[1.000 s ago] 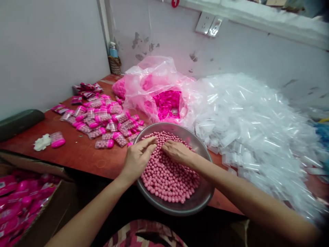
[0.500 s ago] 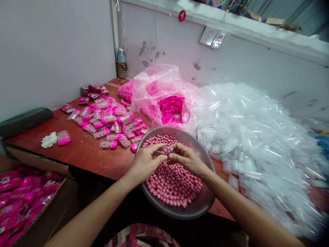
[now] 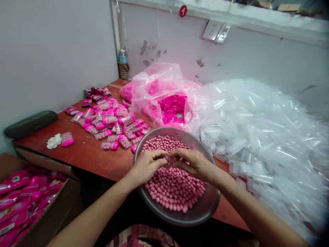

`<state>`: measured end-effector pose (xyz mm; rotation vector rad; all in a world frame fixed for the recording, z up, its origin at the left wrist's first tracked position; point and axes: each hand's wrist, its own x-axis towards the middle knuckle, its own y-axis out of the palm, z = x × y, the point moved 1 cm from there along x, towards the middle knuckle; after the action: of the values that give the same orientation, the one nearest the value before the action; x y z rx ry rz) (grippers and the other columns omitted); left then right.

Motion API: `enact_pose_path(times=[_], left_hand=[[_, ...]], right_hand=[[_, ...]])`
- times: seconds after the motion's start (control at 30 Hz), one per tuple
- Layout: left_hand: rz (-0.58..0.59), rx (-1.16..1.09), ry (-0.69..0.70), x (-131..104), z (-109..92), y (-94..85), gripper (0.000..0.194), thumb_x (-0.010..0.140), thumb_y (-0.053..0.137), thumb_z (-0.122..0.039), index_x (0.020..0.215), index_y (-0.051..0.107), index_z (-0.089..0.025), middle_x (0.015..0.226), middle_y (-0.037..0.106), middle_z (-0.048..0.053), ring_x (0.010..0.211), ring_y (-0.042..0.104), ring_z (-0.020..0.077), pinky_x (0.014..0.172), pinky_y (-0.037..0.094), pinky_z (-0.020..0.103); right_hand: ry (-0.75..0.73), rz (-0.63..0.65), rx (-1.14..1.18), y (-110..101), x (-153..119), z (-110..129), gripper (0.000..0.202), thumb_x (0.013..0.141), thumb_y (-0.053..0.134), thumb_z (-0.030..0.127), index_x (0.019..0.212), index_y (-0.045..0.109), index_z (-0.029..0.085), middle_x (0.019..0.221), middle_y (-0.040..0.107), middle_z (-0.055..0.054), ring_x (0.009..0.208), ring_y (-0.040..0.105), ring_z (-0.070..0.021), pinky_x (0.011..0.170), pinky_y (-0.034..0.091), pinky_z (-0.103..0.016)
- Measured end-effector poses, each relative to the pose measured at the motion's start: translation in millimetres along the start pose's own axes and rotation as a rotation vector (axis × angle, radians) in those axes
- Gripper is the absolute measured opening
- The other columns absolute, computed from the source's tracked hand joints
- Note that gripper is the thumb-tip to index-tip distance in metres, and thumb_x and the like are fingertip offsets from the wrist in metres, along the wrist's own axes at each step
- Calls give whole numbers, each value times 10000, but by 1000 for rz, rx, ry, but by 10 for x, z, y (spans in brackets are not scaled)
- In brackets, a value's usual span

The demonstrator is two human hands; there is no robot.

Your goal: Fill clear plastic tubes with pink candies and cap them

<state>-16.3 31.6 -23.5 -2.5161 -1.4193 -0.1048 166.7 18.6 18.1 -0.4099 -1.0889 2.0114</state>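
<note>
Clear container (image 3: 169,162) above pink beads (image 3: 176,192)

One left hand (image 3: 147,167), one right hand (image 3: 197,165), one bowl (image 3: 177,220), one clear container (image 3: 169,162), one bottle (image 3: 122,58), perhaps thirty capped containers (image 3: 106,145), overlapping

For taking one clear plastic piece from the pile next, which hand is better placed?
Probably the right hand: the pile of clear pieces lies on its side of the bowl, while the left hand is farther away.

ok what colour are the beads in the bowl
The beads are dusty pink, showing best in the head view.
</note>
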Motion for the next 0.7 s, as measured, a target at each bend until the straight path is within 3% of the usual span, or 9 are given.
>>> enact_pose_path(times=[0.13,0.27,0.4,0.5,0.57,0.63,0.7], left_hand=[[-11,161,28,-36,-61,12,262,807,497,-139,976,683,-212,917,693,33,884,608,182,834,439,287],[-4,234,14,-74,-98,22,263,819,489,-148,985,676,-230,904,688,31,866,605,172,826,440,276],[-41,227,-33,-84,-74,5,245,829,489,-170,983,667,-238,924,680,24,894,604,164,848,440,263],[-134,206,-60,-69,-20,-23,234,836,484,-205,988,658,-239,951,679,29,900,612,162,820,463,238],[-164,194,-56,-52,20,-37,224,831,488,-230,980,655,-242,945,684,28,872,625,158,767,485,210],[-160,186,-38,-34,47,-46,208,816,508,-259,958,660,-251,917,693,21,820,639,154,696,502,181],[-170,200,-38,-19,51,-56,191,793,539,-276,930,673,-270,868,703,11,758,652,150,658,511,166]], right_hand=[[79,154,-103,-23,40,-7,134,826,558,184,960,547,181,849,632,-27,758,577,-140,663,402,-220],[140,215,-119,-13,39,25,62,785,599,173,823,550,177,707,602,13,625,533,-104,562,346,-193],[216,269,18,-165,-3,30,126,759,647,257,761,554,172,643,572,34,569,494,-84,496,309,-182],[328,340,225,-388,100,-189,225,728,671,345,818,565,168,669,617,20,583,552,-106,496,373,-183],[360,178,196,-555,330,-498,249,764,631,352,914,567,163,755,656,-10,669,601,-136,588,446,-217],[372,-133,-98,-705,680,-890,201,841,527,324,936,573,153,837,656,-44,746,607,-153,663,466,-254],[454,-247,-354,-799,1098,-1290,244,868,482,294,1034,552,129,943,643,-98,841,606,-192,728,473,-315]])
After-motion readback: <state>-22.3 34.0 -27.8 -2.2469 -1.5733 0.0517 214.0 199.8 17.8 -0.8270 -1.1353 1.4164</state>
